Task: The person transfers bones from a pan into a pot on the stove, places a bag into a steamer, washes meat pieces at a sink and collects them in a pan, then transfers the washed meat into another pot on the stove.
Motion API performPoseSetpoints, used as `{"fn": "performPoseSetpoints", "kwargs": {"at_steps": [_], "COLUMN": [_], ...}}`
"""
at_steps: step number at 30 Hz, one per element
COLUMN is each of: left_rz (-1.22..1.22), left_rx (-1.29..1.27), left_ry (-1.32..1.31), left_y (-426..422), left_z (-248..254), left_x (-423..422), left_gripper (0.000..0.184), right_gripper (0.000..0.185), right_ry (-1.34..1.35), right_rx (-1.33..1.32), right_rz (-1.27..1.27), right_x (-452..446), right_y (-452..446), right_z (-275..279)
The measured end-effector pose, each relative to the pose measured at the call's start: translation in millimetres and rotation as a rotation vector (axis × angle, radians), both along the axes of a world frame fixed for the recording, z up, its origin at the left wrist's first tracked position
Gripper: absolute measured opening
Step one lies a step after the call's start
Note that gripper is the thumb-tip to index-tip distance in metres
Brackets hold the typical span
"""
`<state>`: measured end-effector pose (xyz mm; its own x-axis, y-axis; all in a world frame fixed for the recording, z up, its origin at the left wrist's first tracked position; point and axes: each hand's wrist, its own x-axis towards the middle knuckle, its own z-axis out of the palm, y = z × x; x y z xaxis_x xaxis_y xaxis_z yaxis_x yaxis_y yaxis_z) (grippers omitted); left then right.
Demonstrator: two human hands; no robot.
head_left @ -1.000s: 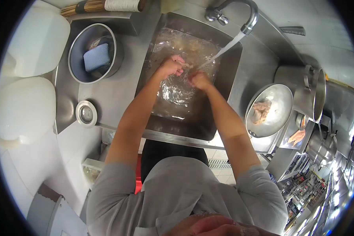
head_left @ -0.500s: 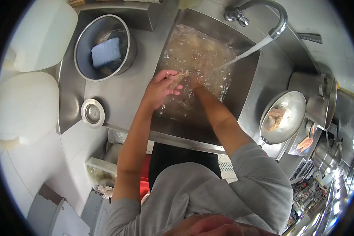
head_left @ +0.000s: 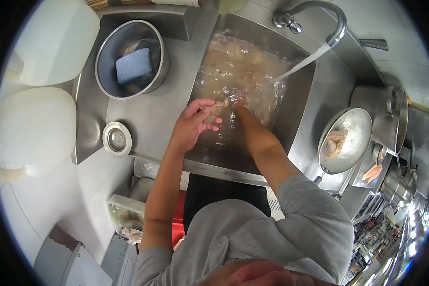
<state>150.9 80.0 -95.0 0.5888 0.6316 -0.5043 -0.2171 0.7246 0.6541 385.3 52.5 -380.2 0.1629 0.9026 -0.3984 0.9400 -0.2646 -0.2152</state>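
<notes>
Over the near left part of the sink [head_left: 300,102], my left hand [head_left: 191,125] pinches a pale, brownish piece of meat [head_left: 215,112] between thumb and fingers, just above the cloudy water. My right hand [head_left: 241,99] is in the water up to about the wrist, close to the meat's right end. Its fingers are hidden by ripples and murk, so what it touches does not show. Water runs from the curved faucet [head_left: 339,28] into the sink to the right of my hands. Blurred pale shapes lie under the surface.
Left of the sink stand a steel pot [head_left: 161,71] with a blue sponge [head_left: 133,66] in it and a small round metal strainer [head_left: 117,139]. White plastic jugs [head_left: 35,126] line the far left. At right, a pan [head_left: 352,152] holds more meat [head_left: 336,142], beside a large pot [head_left: 364,100].
My left hand, still holding the meat, has lowered slightly toward me. My right hand stays in the water, with a little more of it showing near the wrist. The view has shifted slightly.
</notes>
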Motion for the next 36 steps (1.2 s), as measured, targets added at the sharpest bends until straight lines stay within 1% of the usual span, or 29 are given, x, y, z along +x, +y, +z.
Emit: {"fn": "performPoseSetpoints", "kwargs": {"at_steps": [7, 13, 18, 25, 28, 29, 30, 31, 32, 33, 34, 35, 36], "left_rz": [0.049, 0.055, 0.057, 0.038, -0.003, -0.043, -0.084, -0.127, -0.169, -0.219, -0.283, -0.294, -0.386], "left_rx": [-0.012, -0.092, -0.086, -0.079, -0.036, 0.003, 0.044, 0.088, 0.081, 0.070, 0.056, 0.089, 0.096], "left_ry": [-0.131, -0.187, -0.158, -0.127, -0.069, -0.034, -0.002, 0.028, 0.037, 0.043, 0.044, 0.053, 0.129], "left_y": [-6.5, -5.2, -6.3, -2.2, 6.0, 11.0, 18.6, 28.6, 41.5, 56.1, 66.2, 72.3, 82.4], "left_z": [-1.1, -4.1, -8.5, -2.4, 0.7, 0.1, -2.2, -4.7, -7.8, -12.5, -17.8, -25.4, -25.5], "left_x": [-3.6, -5.0, -7.7, -8.7, -1.5, 7.2, 20.0, 34.3, 50.5, 72.0, 97.7, 124.0, 151.1], "left_gripper": [0.030, 0.032, 0.032, 0.033, 0.035, 0.034, 0.033, 0.032, 0.031, 0.029, 0.028, 0.030, 0.036], "right_gripper": [0.033, 0.033, 0.033, 0.034, 0.034, 0.034, 0.034, 0.034, 0.029, 0.023, 0.019, 0.019, 0.020], "right_ry": [0.024, 0.049, 0.074, 0.115, 0.175, 0.243, 0.367, 0.516, 0.764, 1.011, 1.255, 1.275, 1.296], "right_rx": [-0.068, -0.118, -0.146, -0.178, -0.210, -0.227, -0.240, -0.269, -0.171, -0.154, -0.117, -0.140, -0.157], "right_rz": [-0.001, -0.006, -0.016, -0.031, -0.061, -0.090, -0.152, -0.264, -0.347, -0.508, -0.682, -0.711, -0.749], "right_x": [4.3, 11.9, 15.4, 18.5, 24.9, 31.3, 37.4, 41.1, 38.0, 29.2, 22.1, 21.4, 23.4], "right_y": [6.4, 13.0, 14.5, 18.7, 18.9, 19.3, 21.0, 20.2, 14.5, 5.9, -4.1, -13.5, -26.3], "right_z": [-0.3, 1.3, 1.4, -2.3, -0.7, 0.0, 1.6, 0.2, 57.9, 95.8, 122.3, 139.7, 156.4]}}
